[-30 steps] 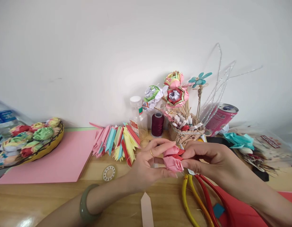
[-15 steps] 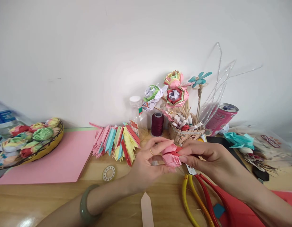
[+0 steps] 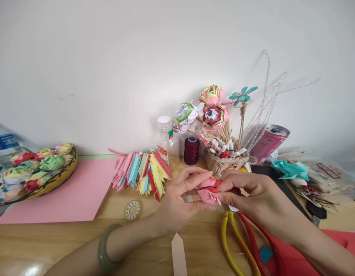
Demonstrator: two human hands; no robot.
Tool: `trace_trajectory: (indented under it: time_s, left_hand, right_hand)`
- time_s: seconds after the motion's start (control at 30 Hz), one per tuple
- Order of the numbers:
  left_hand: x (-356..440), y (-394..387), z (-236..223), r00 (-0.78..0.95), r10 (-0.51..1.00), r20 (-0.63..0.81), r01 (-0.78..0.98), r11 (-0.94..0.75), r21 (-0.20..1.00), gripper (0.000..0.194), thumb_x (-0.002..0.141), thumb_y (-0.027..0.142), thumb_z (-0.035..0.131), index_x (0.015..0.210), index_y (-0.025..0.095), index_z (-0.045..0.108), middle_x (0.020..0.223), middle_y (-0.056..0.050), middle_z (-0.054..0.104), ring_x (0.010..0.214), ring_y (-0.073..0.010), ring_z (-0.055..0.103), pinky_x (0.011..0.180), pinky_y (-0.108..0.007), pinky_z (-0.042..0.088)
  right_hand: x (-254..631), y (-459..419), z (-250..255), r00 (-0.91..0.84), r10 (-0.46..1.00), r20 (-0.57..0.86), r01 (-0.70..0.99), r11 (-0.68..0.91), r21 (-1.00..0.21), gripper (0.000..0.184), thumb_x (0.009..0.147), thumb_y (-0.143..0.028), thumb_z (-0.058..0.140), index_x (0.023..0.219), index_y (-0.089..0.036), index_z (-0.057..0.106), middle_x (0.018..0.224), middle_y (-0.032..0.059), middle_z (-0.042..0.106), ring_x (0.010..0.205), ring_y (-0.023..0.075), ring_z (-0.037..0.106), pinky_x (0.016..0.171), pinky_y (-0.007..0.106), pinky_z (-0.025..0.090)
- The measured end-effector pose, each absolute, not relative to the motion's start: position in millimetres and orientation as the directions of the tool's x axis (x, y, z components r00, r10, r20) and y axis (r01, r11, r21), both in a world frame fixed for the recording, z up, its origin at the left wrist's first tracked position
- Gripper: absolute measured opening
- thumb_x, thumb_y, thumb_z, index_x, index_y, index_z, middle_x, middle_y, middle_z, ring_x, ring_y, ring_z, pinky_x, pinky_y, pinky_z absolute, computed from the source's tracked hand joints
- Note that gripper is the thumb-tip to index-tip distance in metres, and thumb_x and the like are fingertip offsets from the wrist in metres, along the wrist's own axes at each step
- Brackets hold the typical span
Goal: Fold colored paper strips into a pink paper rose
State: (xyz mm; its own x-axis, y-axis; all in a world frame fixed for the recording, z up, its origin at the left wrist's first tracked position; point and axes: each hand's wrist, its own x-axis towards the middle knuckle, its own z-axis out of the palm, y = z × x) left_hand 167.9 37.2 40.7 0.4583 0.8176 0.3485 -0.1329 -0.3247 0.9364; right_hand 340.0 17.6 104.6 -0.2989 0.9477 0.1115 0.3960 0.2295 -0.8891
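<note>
Between my two hands is a pink paper flower (image 3: 209, 197) with folded petals and some red paper at its centre. My left hand (image 3: 181, 199) grips it from the left, thumb below and fingers above. From the right, my right hand (image 3: 252, 195) pinches the red paper and the petal edge between thumb and fingers. A pale pink pointed paper strip (image 3: 179, 255) lies on the table below my hands. Scissors or pliers with yellow handles (image 3: 231, 245) and others with red handles (image 3: 256, 241) lie under my right hand, their working ends mostly hidden.
Folded paper strips (image 3: 141, 172) in several colours lie behind my left hand. A clear bottle (image 3: 168, 143), a maroon thread spool (image 3: 191, 151) and a box of paper flowers (image 3: 226, 163) stand by the wall. At left sits a basket of paper flowers (image 3: 62, 172); a pink can (image 3: 268, 143) leans at right.
My right hand has shifted slightly at the flower, its fingers now closer over the red paper. The flower has tilted a little; my left hand is nearly still.
</note>
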Motion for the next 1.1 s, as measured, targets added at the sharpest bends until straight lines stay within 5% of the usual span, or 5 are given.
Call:
trace_trajectory:
  time_s: [0.17,0.37,0.67,0.93,1.1]
  left_hand:
    - [168,37,41,0.461,0.824,0.329,-0.124,-0.308,0.943,0.057,0.066,0.021,0.068,0.118,0.034,0.051,0.119,-0.005,0.043,0.11,-0.0207,0.045,0.085,-0.034,0.049]
    - [168,37,39,0.45,0.809,0.379,-0.059,-0.396,0.916,0.056,0.067,0.022,0.068,0.119,0.033,0.051,0.117,-0.007,0.045,0.109,-0.0215,0.045,0.087,-0.035,0.047]
    - [168,37,39,0.423,0.818,0.39,0.015,-0.436,0.9,0.056,0.067,0.023,0.068,0.119,0.035,0.049,0.117,-0.006,0.045,0.109,-0.0214,0.046,0.084,-0.035,0.049]
    - [168,38,39,0.404,0.759,0.511,0.042,-0.573,0.818,0.055,0.069,0.02,0.066,0.119,0.033,0.05,0.115,-0.006,0.047,0.107,-0.0197,0.047,0.094,-0.04,0.042]
    - [167,40,40,0.353,0.784,0.51,0.075,-0.568,0.82,0.055,0.069,0.022,0.066,0.12,0.034,0.049,0.115,-0.006,0.046,0.107,-0.02,0.048,0.093,-0.041,0.043]
  right_hand:
    - [343,16,108,-0.361,0.924,0.124,0.445,0.288,-0.848,0.021,0.08,-0.034,0.054,0.069,-0.02,0.066,0.069,0.0007,0.06,0.064,0.0134,0.053,0.059,0.025,0.039]
    - [340,16,100,-0.243,0.955,0.169,0.521,0.275,-0.808,0.015,0.074,-0.027,0.061,0.061,-0.02,0.062,0.061,-0.0016,0.057,0.058,0.0118,0.05,0.055,0.024,0.037]
    - [345,17,104,-0.307,0.939,0.154,0.467,0.29,-0.836,0.015,0.078,-0.028,0.056,0.069,-0.02,0.065,0.068,-0.0003,0.06,0.064,0.0124,0.053,0.059,0.024,0.039]
    - [338,18,96,-0.179,0.97,0.163,0.519,0.233,-0.822,0.017,0.069,-0.023,0.064,0.054,-0.018,0.057,0.053,-0.0035,0.053,0.052,0.0103,0.047,0.048,0.022,0.035]
    - [346,21,103,-0.379,0.91,0.167,0.403,0.324,-0.856,0.013,0.079,-0.027,0.056,0.079,-0.022,0.068,0.077,0.0004,0.062,0.071,0.0124,0.056,0.063,0.023,0.042]
